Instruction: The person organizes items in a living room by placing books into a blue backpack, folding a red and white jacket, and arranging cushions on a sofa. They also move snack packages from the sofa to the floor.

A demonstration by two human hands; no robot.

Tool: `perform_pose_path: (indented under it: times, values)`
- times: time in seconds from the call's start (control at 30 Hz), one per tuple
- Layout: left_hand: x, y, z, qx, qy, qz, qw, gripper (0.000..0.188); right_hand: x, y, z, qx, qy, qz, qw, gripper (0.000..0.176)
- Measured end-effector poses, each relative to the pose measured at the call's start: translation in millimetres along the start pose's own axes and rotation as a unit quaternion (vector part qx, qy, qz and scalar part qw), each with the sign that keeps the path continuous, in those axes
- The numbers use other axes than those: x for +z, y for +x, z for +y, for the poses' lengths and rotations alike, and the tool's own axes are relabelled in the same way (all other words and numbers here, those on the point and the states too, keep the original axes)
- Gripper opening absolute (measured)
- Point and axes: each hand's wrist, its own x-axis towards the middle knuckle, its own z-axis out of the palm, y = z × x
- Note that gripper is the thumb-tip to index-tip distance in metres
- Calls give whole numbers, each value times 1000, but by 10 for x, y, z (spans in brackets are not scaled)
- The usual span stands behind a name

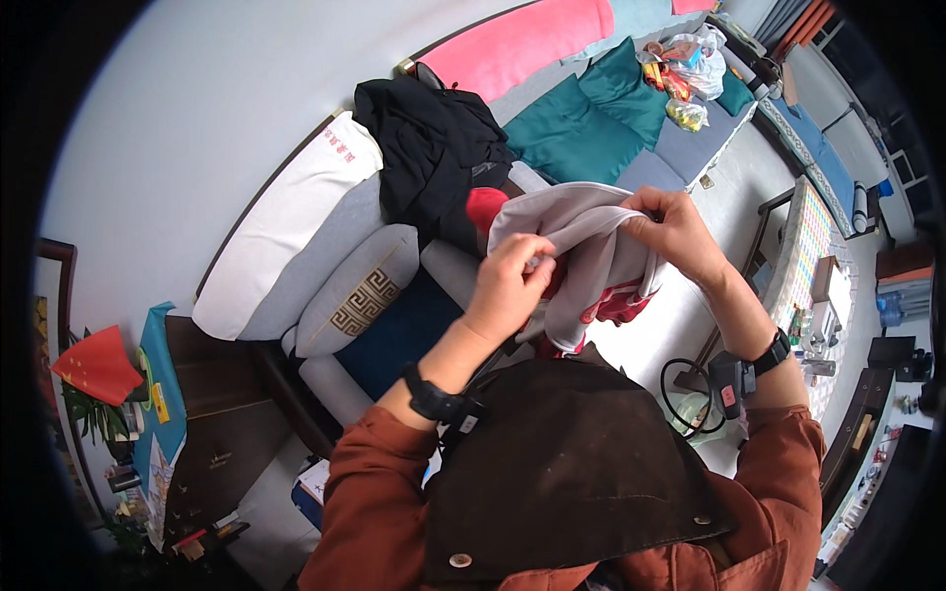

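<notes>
A light-grey and red garment (591,240) hangs in loose folds before me. My right hand (676,233) pinches its grey edge between thumb and fingers. At the near left side of the cloth is my left hand (514,288), its fingers curled and closed at the fabric. A bit of something pale shows between that thumb and forefinger. Red parts of the garment show below the grey folds, and a red piece (485,207) sticks out at its upper left. Both wrists wear black bands with small devices.
Black clothing (436,140) lies over the sofa arm. Beyond are teal cushions (584,133) and plastic bags (698,66) on the sofa. A grey patterned cushion (362,295) leans in the navy armchair seat (403,336). To the right runs a long covered table (791,251) with objects.
</notes>
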Motion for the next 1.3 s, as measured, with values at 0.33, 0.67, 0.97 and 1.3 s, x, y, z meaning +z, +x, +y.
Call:
perform_pose_path:
  times: [0.33, 0.67, 0.97, 1.3]
  values:
    - [454, 271, -382, 89, 44, 121, 988, 30, 17, 29, -8, -47, 137, -78, 986, 9]
    - [-653, 24, 17, 155, 138, -120, 971, 17, -57, -231, -96, -161, -77, -163, 970, 15]
    - [-559, 275, -169, -22, 3, -395, 918, 14, 40, -265, -364, -201, -65, -329, 920, 21]
    - [-549, 696, 164, 315, 346, -146, 872, 18, -362, -107, -63, -102, -164, -106, 975, 14]
